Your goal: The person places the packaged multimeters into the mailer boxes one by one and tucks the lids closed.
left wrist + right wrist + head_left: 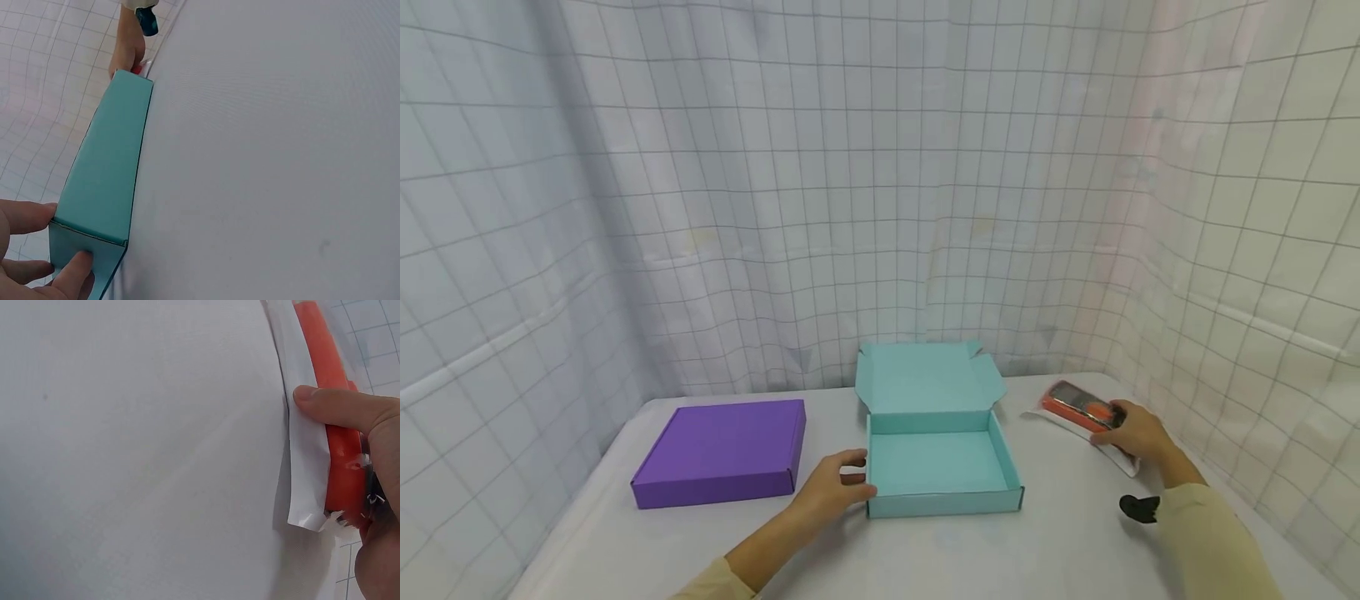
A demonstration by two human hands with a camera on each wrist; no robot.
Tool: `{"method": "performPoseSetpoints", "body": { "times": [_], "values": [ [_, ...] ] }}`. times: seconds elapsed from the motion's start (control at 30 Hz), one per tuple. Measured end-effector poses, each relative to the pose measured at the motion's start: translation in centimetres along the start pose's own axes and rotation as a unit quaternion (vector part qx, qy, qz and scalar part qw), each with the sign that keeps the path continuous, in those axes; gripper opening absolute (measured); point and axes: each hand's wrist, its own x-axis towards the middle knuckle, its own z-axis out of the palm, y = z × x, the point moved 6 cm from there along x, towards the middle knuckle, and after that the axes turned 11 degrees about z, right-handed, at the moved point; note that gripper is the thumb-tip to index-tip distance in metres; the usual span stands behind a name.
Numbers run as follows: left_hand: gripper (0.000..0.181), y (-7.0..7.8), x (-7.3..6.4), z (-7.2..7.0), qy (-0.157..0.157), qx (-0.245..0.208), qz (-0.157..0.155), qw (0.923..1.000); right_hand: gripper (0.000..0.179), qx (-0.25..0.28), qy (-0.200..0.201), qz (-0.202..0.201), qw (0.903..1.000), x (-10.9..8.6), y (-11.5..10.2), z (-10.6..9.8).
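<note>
An open teal cardboard box point(940, 462) stands with its flapped lid point(928, 379) raised at the back. My left hand point(833, 486) is at its left side, thumb at the front corner and fingertips touching the left wall point(106, 252). To the right, my right hand point(1138, 433) grips an orange-and-grey handheld device, likely a multimeter point(1069, 398), in clear plastic. A white paper or sleeve point(306, 469) lies along its underside; the right thumb presses on it in the right wrist view. The palm hides part of the device.
A shut purple box point(722, 446) lies on the white tabletop point(985, 558) at the left. Below the right sleeve is a small black object point(1138, 508), perhaps part of the wrist gear. Grid-patterned curtains point(880, 192) surround the table's back and sides.
</note>
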Motion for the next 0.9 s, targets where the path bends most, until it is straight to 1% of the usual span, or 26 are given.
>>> {"method": "performPoseSetpoints", "body": {
  "times": [0.2, 0.4, 0.53, 0.63, 0.8, 0.9],
  "values": [
    [0.067, -0.1, -0.1, -0.1, -0.003, -0.003, 0.001, 1.0000, 0.095, 0.013, 0.011, -0.001, 0.9999, 0.1, -0.4, -0.1],
    [0.067, -0.3, -0.2, -0.1, -0.004, -0.007, -0.001, 1.0000, 0.096, 0.021, 0.008, -0.017, 0.9996, 0.4, -0.4, -0.1],
    [0.068, -0.3, -0.2, 0.0, -0.007, -0.007, 0.002, 0.9999, 0.096, 0.017, 0.006, -0.022, 0.9996, 0.0, -0.9, -0.9],
    [0.068, -0.1, -0.2, 0.0, -0.006, -0.008, 0.005, 0.9999, 0.096, 0.019, 0.011, -0.027, 0.9994, -0.3, -1.5, -1.6],
    [0.069, 0.0, -0.2, -0.1, 0.000, -0.006, 0.003, 1.0000, 0.097, 0.039, 0.012, -0.030, 0.9987, -0.7, -2.3, -2.3],
    [0.068, 0.0, -0.2, -0.1, 0.000, -0.008, 0.005, 1.0000, 0.098, 0.050, 0.005, -0.030, 0.9983, -1.0, -2.7, -2.6]
  ]
}}
